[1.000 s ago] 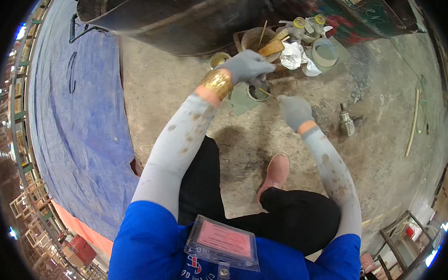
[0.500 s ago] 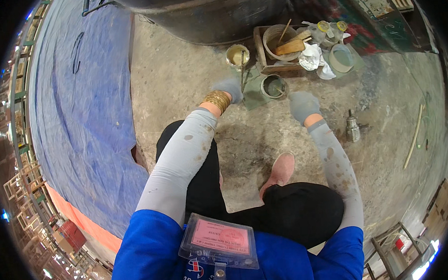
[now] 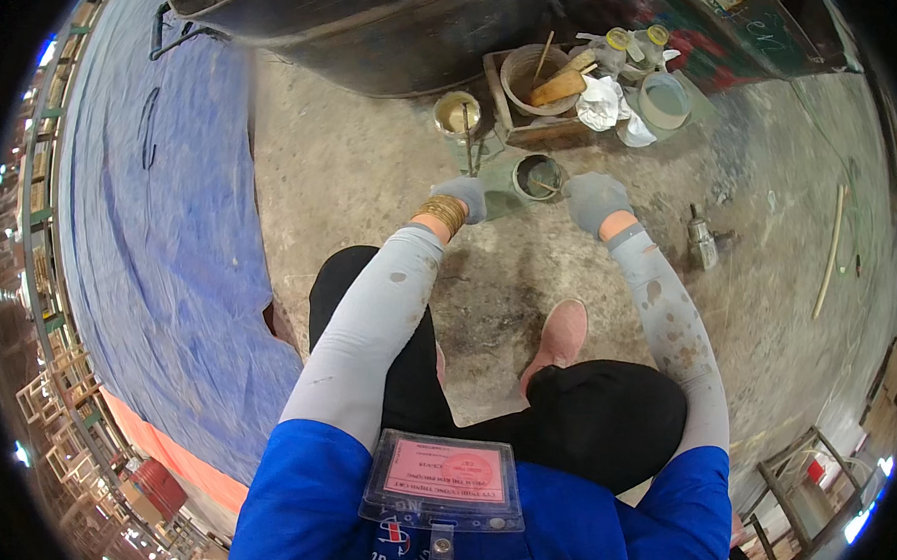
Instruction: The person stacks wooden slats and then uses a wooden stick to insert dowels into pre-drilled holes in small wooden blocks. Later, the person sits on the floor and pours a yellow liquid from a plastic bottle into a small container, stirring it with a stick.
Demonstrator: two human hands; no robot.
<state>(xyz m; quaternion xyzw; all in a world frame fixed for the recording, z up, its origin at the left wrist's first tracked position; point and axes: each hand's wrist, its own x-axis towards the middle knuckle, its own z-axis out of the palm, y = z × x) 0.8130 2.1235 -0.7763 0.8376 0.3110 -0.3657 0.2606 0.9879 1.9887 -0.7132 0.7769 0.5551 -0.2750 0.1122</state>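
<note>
Left grey-gloved hand (image 3: 461,195): curled; hold unclear.
Right grey-gloved hand (image 3: 596,200): closed on thin tan wooden stick (image 3: 547,187).
Stick: likely light, stiff; grip right end.

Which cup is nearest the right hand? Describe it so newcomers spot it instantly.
Beside the big dark vessel sits a wooden box. In front of its left end, next to the right hand, stands a round cup with a thin stick. Its contents are dark; the neighbouring cup holds pale ones.
</note>
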